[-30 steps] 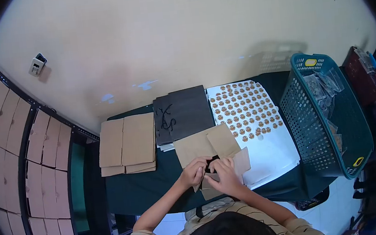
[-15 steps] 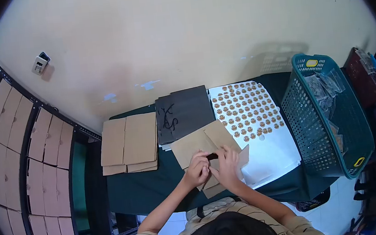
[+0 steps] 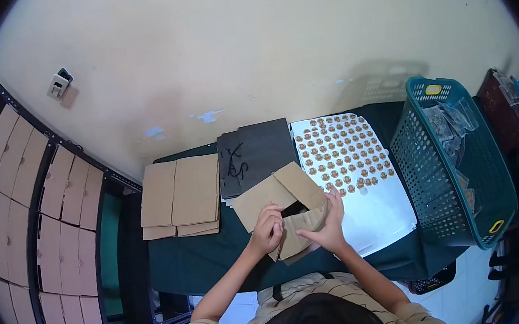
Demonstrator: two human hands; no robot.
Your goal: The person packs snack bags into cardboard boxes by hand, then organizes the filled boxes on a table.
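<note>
A brown cardboard box (image 3: 262, 199), partly folded, sits tilted over the front middle of the table, with a dark gap showing between its raised panels. My left hand (image 3: 268, 229) is closed on its left edge, fingers curled. On the other side, my right hand (image 3: 329, 224) grips the right wall, thumb across the near panel and fingers along the outside. Beside it lies a white sheet (image 3: 376, 219) bearing rows of round brown stickers (image 3: 340, 150). Behind the box is a stack of black sheets (image 3: 265, 152) with a dark cord or strap on top.
Flat brown cardboard pieces (image 3: 196, 191) are stacked at the table's left. A green basket (image 3: 422, 176) holding clear plastic packets (image 3: 449, 126) stands at the right. Shelves (image 3: 38, 248) packed with brown boxes line the left side. A dark green cloth (image 3: 188, 264) covers the table.
The box's panels have opened up and stand higher, showing the dark gap. My right hand has moved right, from a pinch near my left hand to the box's right wall.
</note>
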